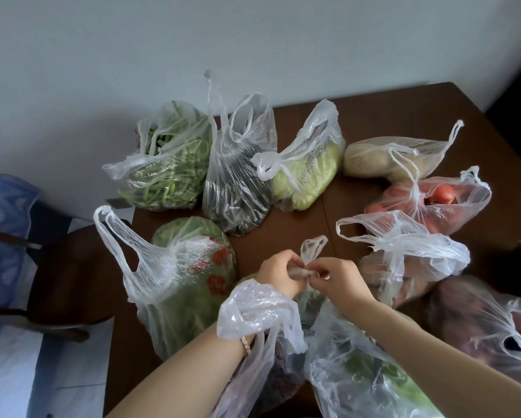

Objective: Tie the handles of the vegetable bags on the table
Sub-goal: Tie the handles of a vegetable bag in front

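Observation:
Several clear plastic vegetable bags lie on a dark brown table point(298, 227). My left hand point(278, 271) and my right hand point(334, 279) meet near the table's middle front, both pinching the twisted handles point(312, 247) of a small bag of greens point(309, 300) that my hands mostly hide. One handle loop sticks up above my fingers. A loose handle of another bag point(253, 309) lies draped over my left wrist. A green-bean bag point(165, 164), a dark-greens bag point(238, 176) and a cabbage bag point(307, 167) stand at the back with open handles.
A large bag with red print point(186, 279) stands left of my hands. Bags of potatoes point(388, 159), tomatoes point(440, 203) and other produce point(404, 260) crowd the right side. A wooden chair point(63, 267) stands beside the table's left edge. A white wall is behind.

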Demonstrator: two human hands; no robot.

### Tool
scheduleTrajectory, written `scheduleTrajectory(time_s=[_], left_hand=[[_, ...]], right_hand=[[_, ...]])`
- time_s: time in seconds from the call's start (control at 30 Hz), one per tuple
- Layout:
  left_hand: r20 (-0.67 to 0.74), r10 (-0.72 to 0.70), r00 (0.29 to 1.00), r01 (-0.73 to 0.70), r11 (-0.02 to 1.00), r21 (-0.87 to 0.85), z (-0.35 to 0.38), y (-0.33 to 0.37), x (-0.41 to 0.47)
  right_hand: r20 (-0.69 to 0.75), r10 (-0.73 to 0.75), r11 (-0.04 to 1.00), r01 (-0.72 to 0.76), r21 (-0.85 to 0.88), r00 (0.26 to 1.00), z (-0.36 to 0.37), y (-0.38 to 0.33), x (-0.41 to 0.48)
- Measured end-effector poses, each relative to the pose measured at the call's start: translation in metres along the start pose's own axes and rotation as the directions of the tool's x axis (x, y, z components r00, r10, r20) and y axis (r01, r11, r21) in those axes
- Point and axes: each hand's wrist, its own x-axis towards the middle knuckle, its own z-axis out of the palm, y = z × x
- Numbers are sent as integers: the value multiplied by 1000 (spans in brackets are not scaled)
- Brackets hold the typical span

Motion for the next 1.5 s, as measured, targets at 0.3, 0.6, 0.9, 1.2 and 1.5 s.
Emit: scheduleTrajectory(time_s=[0.3,0.6,0.9,1.2,1.5], left_hand=[[54,160,986,-161,987,12,-5,-8,-3],[97,19,995,-15,999,-35,-6,-11,8],[36,-196,980,199,954,-223,-6,-13,12],[-37,-211,977,202,966,-160,-6,-17,16],[40,-54,998,54,999,-5,-21,-20,26]], right_hand=[[336,175,877,-302,375,926,-11,1,9],[81,-247,969,246,15,966,-5,13,10],[70,-361,882,365,-298,930,-2,7,9],[165,-278,884,320,-341,946,2,3,1],[24,-139,963,141,-229,990,-10,6,4]])
